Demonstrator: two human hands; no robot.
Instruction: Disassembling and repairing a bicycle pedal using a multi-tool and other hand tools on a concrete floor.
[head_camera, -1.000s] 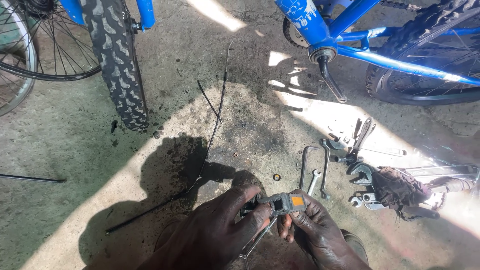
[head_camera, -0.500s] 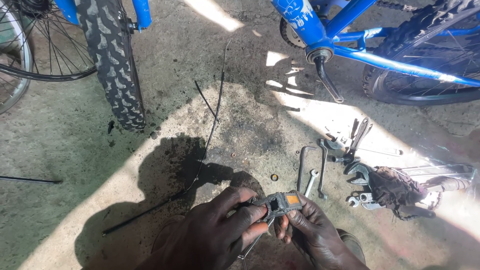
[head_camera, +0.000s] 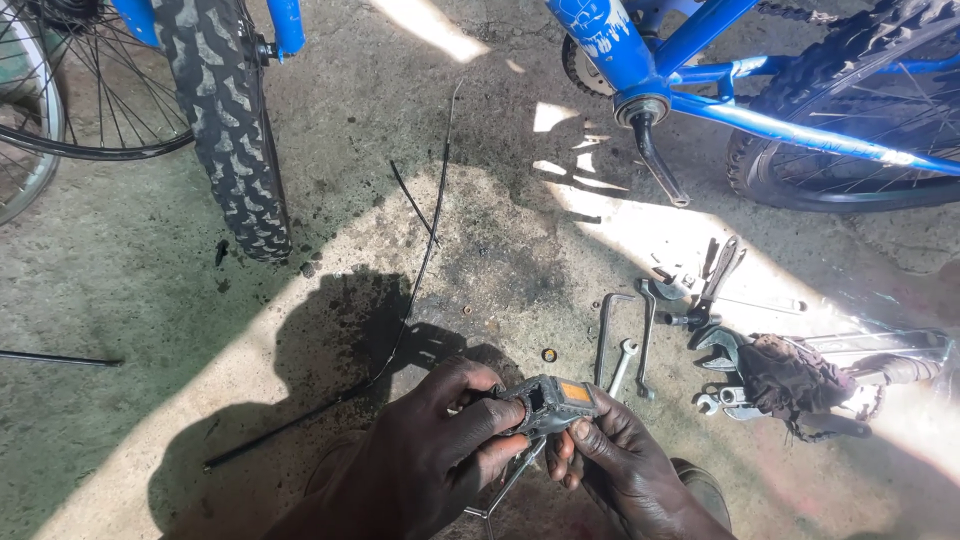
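A grey bicycle pedal (head_camera: 553, 402) with an orange reflector on its side sits low in the middle of the head view, held between both hands. My left hand (head_camera: 440, 445) grips its left end with the fingers curled round it. My right hand (head_camera: 615, 455) pinches the pedal's right underside with thumb and fingers. A thin metal tool (head_camera: 510, 480) pokes out below the pedal between the two hands. The pedal's axle is hidden by my fingers.
A blue bicycle frame (head_camera: 720, 85) with a bare crank arm (head_camera: 658, 165) stands at the top right. A knobby front tyre (head_camera: 222, 120) is at the top left. Spanners (head_camera: 640, 335), pliers (head_camera: 720, 268) and a dark rag (head_camera: 790, 375) lie on the concrete to the right. A black cable (head_camera: 425, 250) crosses the floor.
The view has shifted slightly down the floor. Both hands stay on the pedal, turning it a little so the orange reflector faces up and right.
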